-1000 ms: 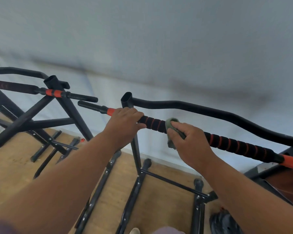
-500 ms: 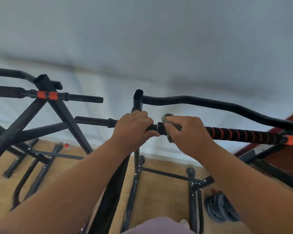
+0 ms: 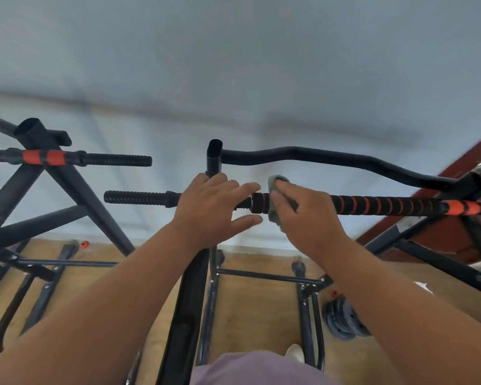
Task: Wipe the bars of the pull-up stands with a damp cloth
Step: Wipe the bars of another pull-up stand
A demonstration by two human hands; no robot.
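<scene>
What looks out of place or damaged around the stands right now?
Nothing looks damaged. The right hand presses the green cloth onto the striped foam bar; the left hand is open beside it. On the wooden floor lie a stack of weight plates and small red caps.

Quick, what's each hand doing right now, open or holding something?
Left hand: open, fingers straight over the bar, holding nothing.
Right hand: grips the cloth against the bar.

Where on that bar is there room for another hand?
Free: the long black-and-orange spiral foam bar right of the right hand, and its black ribbed end. Crowded: the middle, where the left hand meets the grey-green cloth.
</scene>
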